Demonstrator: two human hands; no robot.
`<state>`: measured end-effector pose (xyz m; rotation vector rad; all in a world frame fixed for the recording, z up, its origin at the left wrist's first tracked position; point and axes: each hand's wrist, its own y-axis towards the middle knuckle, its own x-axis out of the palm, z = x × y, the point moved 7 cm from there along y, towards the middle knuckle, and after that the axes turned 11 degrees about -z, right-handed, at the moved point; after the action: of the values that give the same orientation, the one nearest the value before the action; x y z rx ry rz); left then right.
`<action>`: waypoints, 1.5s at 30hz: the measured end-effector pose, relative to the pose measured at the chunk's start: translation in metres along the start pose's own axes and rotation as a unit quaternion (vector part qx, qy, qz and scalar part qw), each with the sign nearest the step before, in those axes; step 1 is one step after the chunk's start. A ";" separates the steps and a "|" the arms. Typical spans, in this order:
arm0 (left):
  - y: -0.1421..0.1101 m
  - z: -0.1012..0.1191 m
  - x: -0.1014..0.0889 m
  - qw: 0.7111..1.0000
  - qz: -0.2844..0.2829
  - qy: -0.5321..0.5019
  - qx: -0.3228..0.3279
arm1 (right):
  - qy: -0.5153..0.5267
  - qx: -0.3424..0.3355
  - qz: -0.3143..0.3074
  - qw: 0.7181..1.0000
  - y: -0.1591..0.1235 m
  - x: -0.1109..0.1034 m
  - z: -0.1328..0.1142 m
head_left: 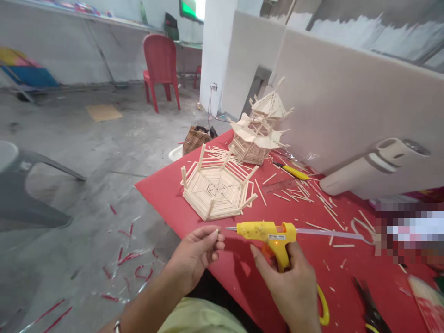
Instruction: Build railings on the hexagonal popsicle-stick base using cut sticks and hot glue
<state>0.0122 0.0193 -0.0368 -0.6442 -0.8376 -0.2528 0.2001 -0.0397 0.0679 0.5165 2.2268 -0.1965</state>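
My right hand (289,282) is wrapped round the handle of a yellow hot glue gun (260,230), whose small orange light glows. A clear glue stick (329,233) sticks out of its back, and the nozzle points left towards my left hand (201,247). The fingers of that hand pinch a small piece of wooden stick (217,232), just left of the nozzle tip and apart from it. Beyond both hands lies an eight-sided stick base (217,189) with several upright posts. A tiered stick pagoda (258,127) stands farther back on the red table (166,185).
Loose sticks (294,192) and a yellow cutter knife (293,172) lie right of the base. Black scissors (369,300) are at the lower right. A pale flask (371,166) leans by the board. A red chair (161,69) and a grey stool (31,185) stand on the floor.
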 end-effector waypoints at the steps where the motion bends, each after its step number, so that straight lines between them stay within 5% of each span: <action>1: 0.001 0.001 0.000 1.000 -0.002 0.007 0.004 | -0.011 -0.019 0.005 1.000 0.000 0.002 0.001; 10: 0.001 0.008 -0.003 0.989 0.011 0.139 0.048 | -0.124 -0.166 0.070 0.976 -0.004 0.004 -0.007; 21: 0.000 0.012 0.000 0.969 -0.006 0.227 0.099 | -0.225 -0.192 0.106 0.949 -0.004 0.004 -0.011; 45: -0.001 0.011 -0.002 0.962 -0.014 0.254 0.097 | -0.256 -0.200 0.117 0.939 -0.003 0.003 -0.017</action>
<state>0.0037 0.0256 -0.0323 -0.3569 -0.3697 -0.3385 0.1852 -0.0364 0.0767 0.4384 1.6205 0.2240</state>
